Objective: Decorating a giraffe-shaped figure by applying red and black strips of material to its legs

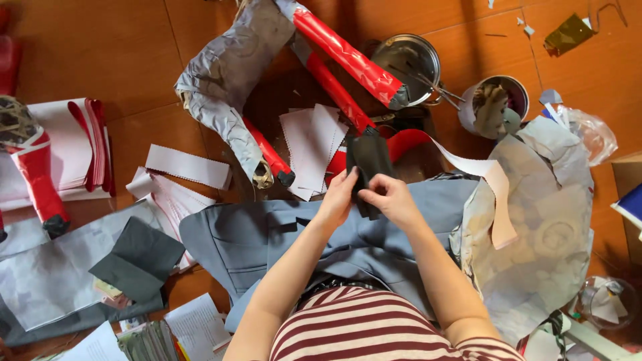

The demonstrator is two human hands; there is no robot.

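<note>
Black paper strip (368,167): your left hand (339,195) and right hand (390,198) both pinch it closed; keep it taut above the grey jacket (281,234).

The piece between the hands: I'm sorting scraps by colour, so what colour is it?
Black; the piece shows best in the head view.

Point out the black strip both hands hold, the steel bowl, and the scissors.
black strip (369,160), head view, on its upper part above the fingers
steel bowl (401,57), head view, on its inner wall
scissors (438,89), head view, on the blades
</note>
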